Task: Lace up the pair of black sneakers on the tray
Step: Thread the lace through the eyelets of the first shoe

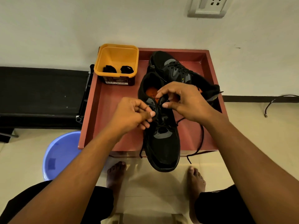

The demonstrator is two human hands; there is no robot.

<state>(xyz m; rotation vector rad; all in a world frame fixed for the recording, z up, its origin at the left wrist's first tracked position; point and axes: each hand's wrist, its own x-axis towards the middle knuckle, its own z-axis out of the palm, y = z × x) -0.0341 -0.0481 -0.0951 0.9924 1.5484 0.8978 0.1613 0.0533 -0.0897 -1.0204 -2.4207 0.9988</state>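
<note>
2 hands on near shoe (161, 143): L hand (132, 115) pinches lace (202, 136), R hand (186, 101) pinches lace too; far shoe (161, 62) behind, both on tray (110, 102).

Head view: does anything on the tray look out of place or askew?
The near sneaker overhangs the tray's front edge, toe out over the floor, and its lace trails off that edge on both sides. The far sneaker lies diagonally, heel at the right wall.

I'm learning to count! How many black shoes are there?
2. The near sneaker hangs over the tray at its front edge; the far sneaker lies behind it, right of the yellow tub. None seems hidden.
</note>
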